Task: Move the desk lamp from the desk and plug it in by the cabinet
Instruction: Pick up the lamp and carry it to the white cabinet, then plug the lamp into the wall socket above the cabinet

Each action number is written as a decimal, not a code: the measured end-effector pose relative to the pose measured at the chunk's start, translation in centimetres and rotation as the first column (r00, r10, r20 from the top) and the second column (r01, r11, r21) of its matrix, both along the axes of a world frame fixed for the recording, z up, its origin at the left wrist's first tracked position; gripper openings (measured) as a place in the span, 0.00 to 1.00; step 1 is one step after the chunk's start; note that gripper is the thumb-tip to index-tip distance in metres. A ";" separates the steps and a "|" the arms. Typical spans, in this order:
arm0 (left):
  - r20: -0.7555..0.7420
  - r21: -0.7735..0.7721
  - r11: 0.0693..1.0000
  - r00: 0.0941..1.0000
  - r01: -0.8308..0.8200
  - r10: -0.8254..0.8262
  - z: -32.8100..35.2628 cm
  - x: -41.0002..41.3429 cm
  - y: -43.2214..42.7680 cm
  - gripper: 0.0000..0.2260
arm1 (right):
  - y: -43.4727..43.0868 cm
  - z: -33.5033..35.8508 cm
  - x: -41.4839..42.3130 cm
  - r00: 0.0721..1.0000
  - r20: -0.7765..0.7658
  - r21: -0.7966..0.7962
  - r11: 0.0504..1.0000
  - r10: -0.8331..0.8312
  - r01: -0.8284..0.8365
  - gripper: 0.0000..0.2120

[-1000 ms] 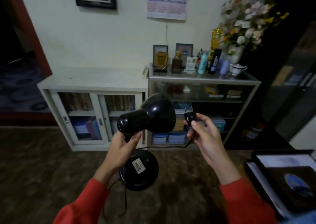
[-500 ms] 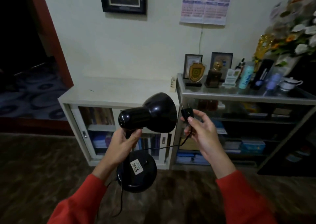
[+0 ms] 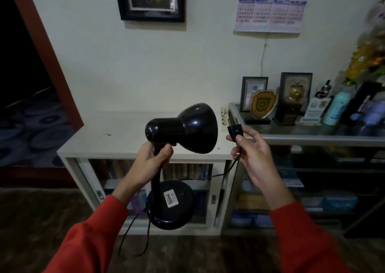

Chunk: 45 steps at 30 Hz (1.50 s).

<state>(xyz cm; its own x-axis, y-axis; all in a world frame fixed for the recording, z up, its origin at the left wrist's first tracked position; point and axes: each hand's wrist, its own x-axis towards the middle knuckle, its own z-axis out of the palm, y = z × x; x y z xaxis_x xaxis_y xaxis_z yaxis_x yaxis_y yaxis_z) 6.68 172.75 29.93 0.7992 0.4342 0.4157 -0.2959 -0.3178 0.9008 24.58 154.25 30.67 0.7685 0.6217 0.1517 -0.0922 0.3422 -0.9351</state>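
Note:
A black desk lamp (image 3: 187, 127) hangs in the air in front of the low white cabinet (image 3: 129, 139). My left hand (image 3: 152, 162) grips its neck just below the shade, and the round base (image 3: 170, 204) points back at me. Its black plug (image 3: 235, 129) is pinched between the fingers of my right hand (image 3: 253, 158), prongs up. The cord runs from the plug down to the base and loops below it. A white power strip (image 3: 224, 116) stands on the cabinet top by the wall, just left of the plug.
A glass shelf unit (image 3: 312, 139) to the right carries plaques, frames and bottles. A framed picture (image 3: 150, 0) and a calendar (image 3: 270, 6) hang on the wall. A dark doorway (image 3: 25, 85) opens at the left. The cabinet has sliding glass doors with books behind.
I have come closer to the white cabinet, which now fills more of the view. Both hands have kept their hold and have risen with the lamp and plug.

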 end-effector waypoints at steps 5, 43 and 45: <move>-0.015 -0.009 0.999 0.999 0.042 -0.043 0.5 7.1 6.8 0.21 | 6.3 0.5 6.6 1.000 0.001 0.003 1.000 -0.030 0.030 0.10; -0.230 0.044 0.888 0.870 0.457 -0.437 -7.3 39.5 31.0 0.16 | 27.9 -6.1 33.4 0.928 -0.046 -0.230 0.908 -0.369 0.350 0.13; -0.264 0.083 0.902 0.883 0.423 -0.389 -7.5 39.5 31.4 0.05 | 27.9 -6.6 33.5 0.926 -0.022 -0.242 0.900 -0.378 0.362 0.13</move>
<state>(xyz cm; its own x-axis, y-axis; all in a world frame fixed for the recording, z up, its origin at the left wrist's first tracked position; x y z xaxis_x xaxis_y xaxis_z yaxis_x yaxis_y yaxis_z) 46.20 204.12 22.39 0.9744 0.0038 0.2249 -0.2104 -0.3381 0.9173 58.12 182.20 24.09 0.9530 0.3023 -0.0202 -0.0657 0.1412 -0.9878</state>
